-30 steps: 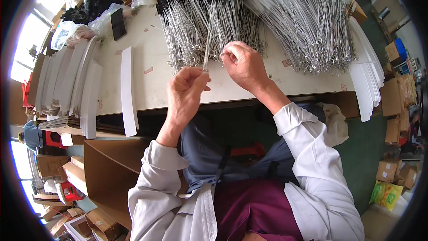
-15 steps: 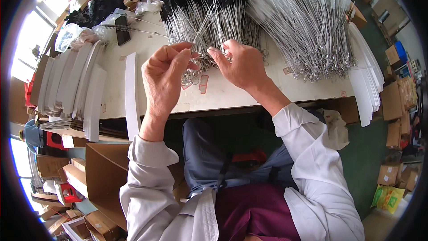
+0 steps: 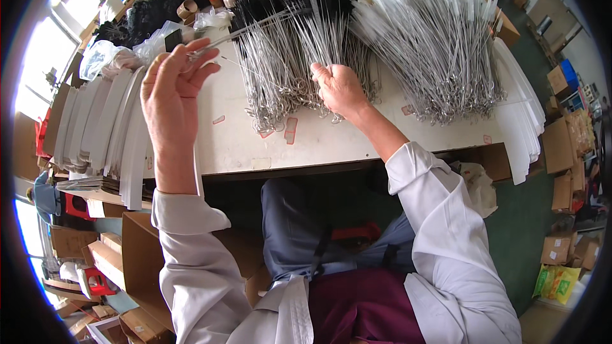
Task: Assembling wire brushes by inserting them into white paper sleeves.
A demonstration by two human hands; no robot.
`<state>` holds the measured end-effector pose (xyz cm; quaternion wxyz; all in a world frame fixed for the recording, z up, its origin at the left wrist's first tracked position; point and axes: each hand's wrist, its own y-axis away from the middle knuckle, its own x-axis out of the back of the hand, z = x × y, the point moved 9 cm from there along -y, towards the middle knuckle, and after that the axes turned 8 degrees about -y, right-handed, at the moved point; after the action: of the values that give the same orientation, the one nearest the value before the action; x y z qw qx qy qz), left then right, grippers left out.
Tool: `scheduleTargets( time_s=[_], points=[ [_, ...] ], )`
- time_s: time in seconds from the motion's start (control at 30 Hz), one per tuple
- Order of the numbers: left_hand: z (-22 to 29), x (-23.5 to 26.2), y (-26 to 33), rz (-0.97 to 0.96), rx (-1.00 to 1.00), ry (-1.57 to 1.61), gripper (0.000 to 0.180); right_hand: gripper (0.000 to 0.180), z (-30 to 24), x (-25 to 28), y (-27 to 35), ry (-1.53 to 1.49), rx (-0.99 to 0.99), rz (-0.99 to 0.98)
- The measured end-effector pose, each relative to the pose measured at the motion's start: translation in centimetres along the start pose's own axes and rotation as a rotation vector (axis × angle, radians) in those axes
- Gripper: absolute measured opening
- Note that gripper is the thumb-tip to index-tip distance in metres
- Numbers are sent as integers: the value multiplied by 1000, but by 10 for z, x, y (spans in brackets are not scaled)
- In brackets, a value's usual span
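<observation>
Since the earlier frames the left hand (image 3: 171, 89) has swung up and out to the person's left, away from the right hand (image 3: 339, 89), which has settled onto the heap of black-bristled wire brushes (image 3: 290, 51).

Left hand: thumb and forefinger are pinched narrow on the wire stem of a single brush (image 3: 255, 25); the remaining fingers are loosely fanned. The brush's long axis runs from the fingertips up and to the right, rising slightly, so that its far end reaches over the black-bristled heap. Its handle end lies at the fingers.

Right hand: the fingers are curled at the looped handle ends of the black-bristled heap. Whether they grip a stem cannot be told; the fingertips are hidden among the wires. The stems in this heap lie with handles toward the person and bristles away, roughly crosswise to the table edge.

The right hand is the nearer of the two to both heaps. The held brush is well apart from it, to its left.

Surroundings: a second heap, of white-bristled brushes (image 3: 440, 38), lies just to the right of the first. Both rest on a pale table (image 3: 319, 140). Stacked white card strips (image 3: 108, 134) lie beneath and to the left of the left hand. Brown cartons (image 3: 137, 261) stand under the table.
</observation>
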<state>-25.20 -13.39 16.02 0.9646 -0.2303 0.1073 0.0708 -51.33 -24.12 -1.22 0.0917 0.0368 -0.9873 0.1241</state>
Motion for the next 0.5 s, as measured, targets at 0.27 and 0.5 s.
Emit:
scheduleTargets(
  time_s=[0.27, 0.5],
  points=[
    [30, 58, -39, 153, -61, -16, 21, 43, -1, -5, 11, -315, -410, -93],
    [70, 72, -40, 196, -141, -74, 21, 43, -20, 0, 14, 11, -403, -177]
  ],
)
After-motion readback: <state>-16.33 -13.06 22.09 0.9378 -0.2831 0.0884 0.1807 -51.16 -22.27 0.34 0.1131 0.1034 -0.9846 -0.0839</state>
